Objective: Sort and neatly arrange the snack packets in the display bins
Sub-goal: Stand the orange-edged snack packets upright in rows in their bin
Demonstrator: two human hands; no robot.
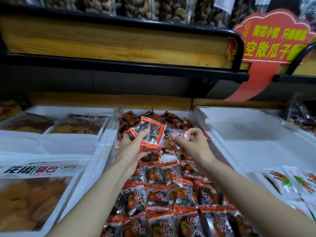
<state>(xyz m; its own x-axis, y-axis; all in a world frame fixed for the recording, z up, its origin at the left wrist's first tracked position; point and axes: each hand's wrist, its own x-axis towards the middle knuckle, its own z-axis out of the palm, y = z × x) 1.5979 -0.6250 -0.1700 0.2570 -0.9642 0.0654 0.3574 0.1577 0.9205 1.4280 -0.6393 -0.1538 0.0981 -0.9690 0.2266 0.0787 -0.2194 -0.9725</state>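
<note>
The middle white bin (201,115) is full of small orange-and-black snack packets. Those in its near half lie in neat rows (164,194); a loose heap (153,117) fills the far end. My left hand (131,146) holds one clear-backed packet (150,132) above the heap, thumb on its front. Beside it, my right hand (193,142) pinches a second packet (174,137) between thumb and fingers. The two packets touch edge to edge.
Left bins hold large white bags of orange crisps (34,194). The right bin (248,130) shows bare white floor at its far end, with white sachets (294,183) nearer me. A wooden shelf (119,47) and a red sign (271,41) overhang the back.
</note>
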